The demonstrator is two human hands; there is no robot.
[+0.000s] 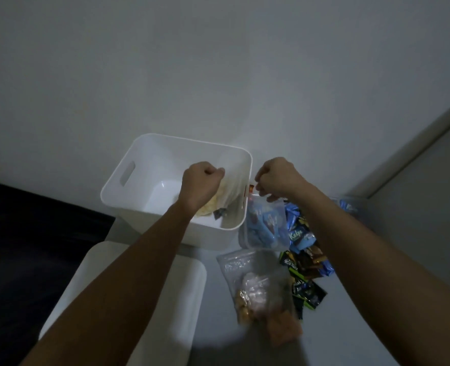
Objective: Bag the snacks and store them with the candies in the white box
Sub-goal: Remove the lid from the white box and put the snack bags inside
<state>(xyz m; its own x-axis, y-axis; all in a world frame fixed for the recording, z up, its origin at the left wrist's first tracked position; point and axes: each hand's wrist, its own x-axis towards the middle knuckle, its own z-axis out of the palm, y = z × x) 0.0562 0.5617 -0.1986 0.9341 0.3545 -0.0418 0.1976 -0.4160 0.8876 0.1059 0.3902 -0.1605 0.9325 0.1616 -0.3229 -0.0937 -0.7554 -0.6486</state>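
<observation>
The white box stands on the table against the wall. My left hand is over the box and grips the top of a clear bag of pale yellow snacks that hangs inside it. Just right of the box, my right hand pinches the top of a second clear bag of blue-wrapped snacks, which hangs beside the box's right wall. A third clear bag with pink and brown pieces lies on the table in front.
Loose blue, brown and green snack packets are piled on the table to the right of the bags. A white lid lies in front of the box. Dark floor shows at the left; a wall corner runs at the right.
</observation>
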